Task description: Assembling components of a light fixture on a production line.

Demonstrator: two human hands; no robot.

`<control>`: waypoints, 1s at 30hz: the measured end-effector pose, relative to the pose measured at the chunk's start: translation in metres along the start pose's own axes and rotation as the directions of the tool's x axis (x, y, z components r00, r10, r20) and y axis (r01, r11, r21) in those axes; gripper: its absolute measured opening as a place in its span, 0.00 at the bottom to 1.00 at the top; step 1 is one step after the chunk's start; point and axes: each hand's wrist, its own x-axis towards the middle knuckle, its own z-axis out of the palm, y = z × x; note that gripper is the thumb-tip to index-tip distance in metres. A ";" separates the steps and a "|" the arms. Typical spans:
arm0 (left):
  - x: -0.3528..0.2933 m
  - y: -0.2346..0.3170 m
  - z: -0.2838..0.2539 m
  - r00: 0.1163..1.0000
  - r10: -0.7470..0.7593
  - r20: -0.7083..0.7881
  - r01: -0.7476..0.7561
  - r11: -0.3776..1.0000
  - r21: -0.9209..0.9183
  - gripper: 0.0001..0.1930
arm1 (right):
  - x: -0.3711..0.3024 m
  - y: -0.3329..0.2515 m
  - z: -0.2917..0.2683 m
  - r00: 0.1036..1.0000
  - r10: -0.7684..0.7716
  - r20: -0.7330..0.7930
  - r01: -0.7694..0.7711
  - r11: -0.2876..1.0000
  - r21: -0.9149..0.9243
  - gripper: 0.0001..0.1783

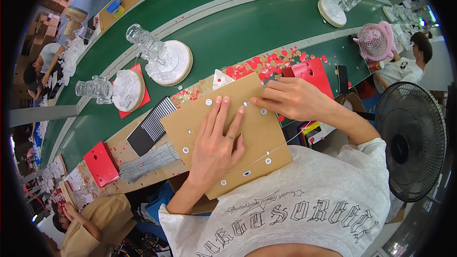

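Note:
A brown board [259, 138] lies tilted in front of me, partly against my shirt. Round white pieces [185, 150] and small white clips [267, 153] dot its face. Across its lower right part runs a thin white wire [286, 143], leading off past the edge. My left hand [216, 145] lies flat on the board, fingers stretched out, index fingertip beside an upper white clip [245, 104]. At that same clip, the thumb and fingers of my right hand [290, 99] are pinched together on what appears to be thin wire; the fingers partly hide it.
Red and brown round scraps [257, 62] litter the bench behind the board. Leftward are a bundle of grey wires [147, 162], a black striped sheet [151, 126] and a red box [101, 164]. Clear ornaments on round bases [183, 62] stand on the green conveyor [238, 24]. A black fan [412, 140] stands right.

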 end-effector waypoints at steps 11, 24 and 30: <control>0.002 0.002 0.003 1.000 0.013 -0.007 -0.013 1.000 0.028 0.32 | 0.000 -0.001 0.012 0.994 -0.098 -0.052 0.094 0.993 -0.070 0.22; 0.006 0.006 0.012 0.996 0.008 -0.084 -0.017 0.994 -0.105 0.41 | -0.022 0.007 0.008 0.991 0.005 -0.132 -0.003 1.000 0.015 0.18; 0.019 0.010 0.009 0.996 -0.034 -0.078 0.023 0.990 -0.141 0.32 | -0.012 -0.005 0.021 0.963 -0.094 -0.251 0.076 0.994 -0.080 0.15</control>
